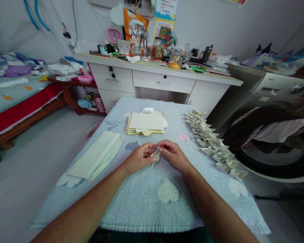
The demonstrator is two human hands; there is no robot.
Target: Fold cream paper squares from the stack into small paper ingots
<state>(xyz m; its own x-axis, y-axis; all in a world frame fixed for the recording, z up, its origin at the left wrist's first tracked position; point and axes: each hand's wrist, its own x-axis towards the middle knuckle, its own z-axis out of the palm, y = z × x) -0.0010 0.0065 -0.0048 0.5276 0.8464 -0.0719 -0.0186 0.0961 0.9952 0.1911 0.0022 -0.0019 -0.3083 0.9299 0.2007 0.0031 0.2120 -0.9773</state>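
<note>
Left hand (139,158), right hand (174,156): fingers pinch small paper (155,157), likely to steady it; folded papers (210,139) line counter's (139,209) right edge.

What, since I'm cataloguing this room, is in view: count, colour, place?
Cloth: one, light blue, foreground
Held paper: one, pale, near centre
Folded pieces: many, pale, cloth's right side
Paper stack: one, cream and yellow, cloth's far middle
Folded sheets: one pile, pale green, cloth's left
Desk: one, white, behind cloth
Bag: one, orange, on desk
Clock: one, pink, above desk's left
Other items: many, mixed, on desk
Washing machine: one, grey, right
Bed: one, multicoloured, far left
Stand: one, brown, left of desk
Left hand: one, bare, holding paper
Right hand: one, bare, holding paper
</note>
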